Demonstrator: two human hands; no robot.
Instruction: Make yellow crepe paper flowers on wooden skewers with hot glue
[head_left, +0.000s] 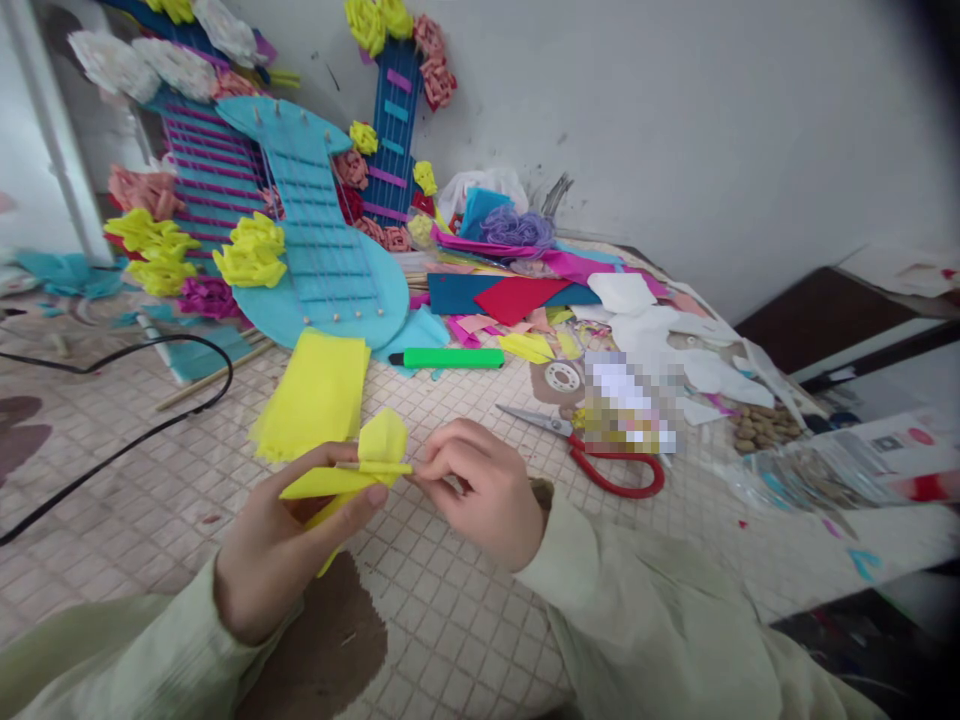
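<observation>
My left hand (289, 545) is closed around a folded strip of yellow paper (360, 470), thumb pressed on its underside. My right hand (480, 490) pinches the same yellow paper at its right end, fingers curled together, and a thin stick lies along the fold. Both hands hover just above the tiled floor (450, 620). A larger sheet of yellow paper (315, 395) lies flat right behind them.
Red-handled scissors (600, 455) and a green marker (450, 358) lie on the floor beyond my hands. Blue cardboard guitar shapes (322, 240) with paper flowers lean on the wall. Coloured paper scraps (525, 290) pile at the back right. A black cable (150, 400) curves at left.
</observation>
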